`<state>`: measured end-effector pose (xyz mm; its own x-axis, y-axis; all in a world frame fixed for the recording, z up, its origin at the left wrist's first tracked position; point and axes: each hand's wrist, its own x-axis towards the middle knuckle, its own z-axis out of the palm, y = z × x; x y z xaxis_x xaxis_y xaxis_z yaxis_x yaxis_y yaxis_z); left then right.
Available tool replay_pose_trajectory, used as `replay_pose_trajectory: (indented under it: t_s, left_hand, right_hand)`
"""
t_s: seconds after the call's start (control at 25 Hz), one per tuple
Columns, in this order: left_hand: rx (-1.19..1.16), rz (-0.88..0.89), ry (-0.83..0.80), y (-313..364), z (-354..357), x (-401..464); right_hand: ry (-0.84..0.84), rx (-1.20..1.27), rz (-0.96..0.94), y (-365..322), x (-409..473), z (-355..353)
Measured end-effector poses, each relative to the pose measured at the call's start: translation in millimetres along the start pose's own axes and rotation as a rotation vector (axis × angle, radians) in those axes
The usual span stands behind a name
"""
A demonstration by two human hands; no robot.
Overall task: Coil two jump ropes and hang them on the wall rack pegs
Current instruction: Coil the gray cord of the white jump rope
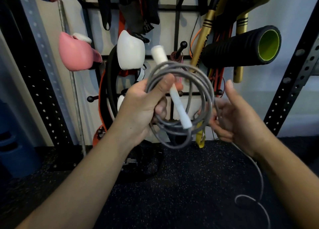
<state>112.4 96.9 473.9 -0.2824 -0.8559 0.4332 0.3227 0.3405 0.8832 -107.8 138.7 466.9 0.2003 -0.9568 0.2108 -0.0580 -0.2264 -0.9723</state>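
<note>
A grey jump rope [205, 90] hangs in several loops in front of the wall rack [177, 30]. My left hand [145, 104] is shut on the loops and on the rope's white handle [177, 106], thumb on top. Another white handle [158, 54] sticks up above the coil. My right hand [236, 118] pinches the rope at the coil's right side, and its loose tail [259, 177] trails down to the floor. A dark red rope [175, 56] is bunched on a black peg [182, 46] behind the coil. Lower pegs [91, 99] stick out from the rack.
A pink boxing glove [76, 53] and a white one [130, 50] hang at left. A black foam roller [241, 47], gold sticks [202, 39] and bands hang at right. Black perforated uprights [39, 90] flank the rack. The floor [181, 185] is dark speckled rubber.
</note>
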Motion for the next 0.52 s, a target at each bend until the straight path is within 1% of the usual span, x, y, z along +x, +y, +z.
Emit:
replay_pose_trajectory:
  t_s: [0.08, 0.12, 0.2, 0.28, 0.36, 0.52]
  left_hand:
    - [-0.09, 0.015, 0.163, -7.3, 12.1, 0.5]
    - [-0.118, 0.03, 0.228, -11.5, 18.2, 0.0]
    - [-0.16, 0.057, 0.329, -18.9, 27.5, -3.5]
    - [-0.162, 0.076, 0.379, -23.7, 30.8, -7.5]
    - [-0.152, 0.089, 0.377, -25.6, 29.9, -10.2]
    - [-0.148, 0.061, 0.348, -25.7, 24.3, -11.7]
  right_hand:
    - [0.002, 0.034, -0.051, 4.0, -0.3, 17.9]
    - [0.049, 0.039, -0.071, 1.0, -0.7, 30.8]
    - [0.213, -0.096, -0.152, -4.8, -1.3, 53.3]
    - [0.306, -0.187, -0.247, -4.3, -0.5, 64.3]
    - [0.304, -0.199, -0.273, -4.2, -1.0, 65.8]
    - [0.17, -0.282, -0.235, -5.8, -0.6, 58.4]
